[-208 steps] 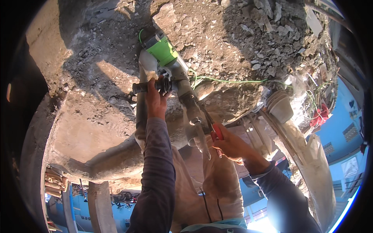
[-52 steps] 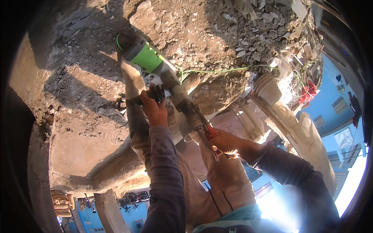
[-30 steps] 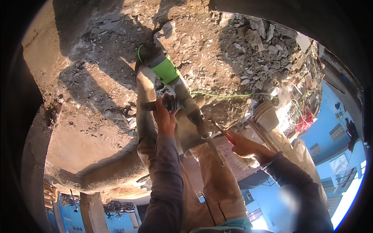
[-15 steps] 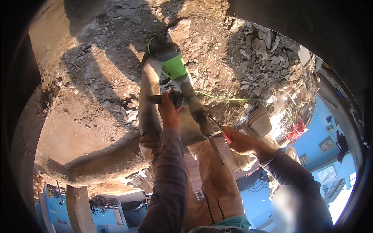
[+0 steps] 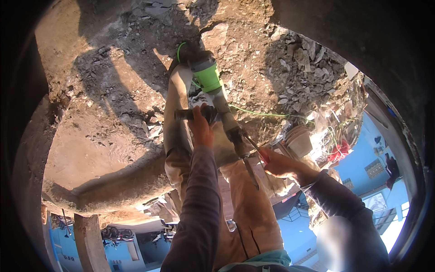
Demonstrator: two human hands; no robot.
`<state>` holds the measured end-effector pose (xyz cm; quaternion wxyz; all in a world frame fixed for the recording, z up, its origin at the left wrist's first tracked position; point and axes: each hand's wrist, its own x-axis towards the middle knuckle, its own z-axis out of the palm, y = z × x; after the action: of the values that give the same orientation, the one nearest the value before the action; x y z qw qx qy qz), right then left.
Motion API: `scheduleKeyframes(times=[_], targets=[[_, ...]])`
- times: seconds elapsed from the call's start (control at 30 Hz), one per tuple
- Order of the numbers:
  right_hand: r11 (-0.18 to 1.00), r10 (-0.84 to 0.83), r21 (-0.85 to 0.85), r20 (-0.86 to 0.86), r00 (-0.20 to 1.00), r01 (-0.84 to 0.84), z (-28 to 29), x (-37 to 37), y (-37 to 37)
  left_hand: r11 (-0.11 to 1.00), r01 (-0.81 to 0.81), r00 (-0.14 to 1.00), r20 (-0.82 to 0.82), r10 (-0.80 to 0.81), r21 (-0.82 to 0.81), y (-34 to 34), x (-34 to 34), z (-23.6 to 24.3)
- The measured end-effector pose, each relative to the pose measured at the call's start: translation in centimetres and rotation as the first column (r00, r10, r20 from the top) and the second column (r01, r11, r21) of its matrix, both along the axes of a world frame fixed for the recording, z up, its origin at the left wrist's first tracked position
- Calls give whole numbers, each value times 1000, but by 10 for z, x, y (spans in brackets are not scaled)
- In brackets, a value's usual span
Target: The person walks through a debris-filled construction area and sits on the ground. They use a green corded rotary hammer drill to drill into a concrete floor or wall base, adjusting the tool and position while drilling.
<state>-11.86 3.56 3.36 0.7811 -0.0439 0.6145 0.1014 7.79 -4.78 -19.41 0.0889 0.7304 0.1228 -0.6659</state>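
A demolition hammer (image 5: 226, 111) with a bright green and dark motor end lies across my lap, its motor end on the rubble and its chisel bit (image 5: 251, 174) pointing back towards me. My left hand (image 5: 202, 129) is closed around its black side handle (image 5: 184, 114). In my right hand (image 5: 283, 165) is a slim metal hand tool with a red grip (image 5: 263, 156); whether it is pliers or a screwdriver I cannot tell. The tip of that tool meets the hammer's front collar (image 5: 237, 136), just behind the bit.
Broken concrete (image 5: 308, 68) covers the ground ahead and to the right. A green cord (image 5: 263, 113) runs over it to the right. A worn bucket (image 5: 299, 141) stands beyond my right hand, with red cloth (image 5: 339, 150) farther right. Nearer, the slab drops at a broken edge (image 5: 122, 199).
The whole view has shifted slightly. Both hands keep their grips, and the red-handled tool stays against the hammer's collar.
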Motion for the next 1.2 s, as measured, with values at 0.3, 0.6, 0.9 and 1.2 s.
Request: scheduleKeyframes(times=[0.3,0.6,0.9,1.2], targets=[[913,391,145,-37,920,-382,19,0,-47,999,-25,999,-30,24,-27,-4,-7,7],[610,792,44,-71,606,-792,20,12,-71,980,-176,982,55,181,-95,16,-15,-10],[648,709,163,225,668,-744,6,-8,-111,970,-184,976,88,199,-161,13,-22,-6],[705,604,271,256,755,-655,-14,-27,-79,968,-166,971,143,194,-188,9,-28,-1]])
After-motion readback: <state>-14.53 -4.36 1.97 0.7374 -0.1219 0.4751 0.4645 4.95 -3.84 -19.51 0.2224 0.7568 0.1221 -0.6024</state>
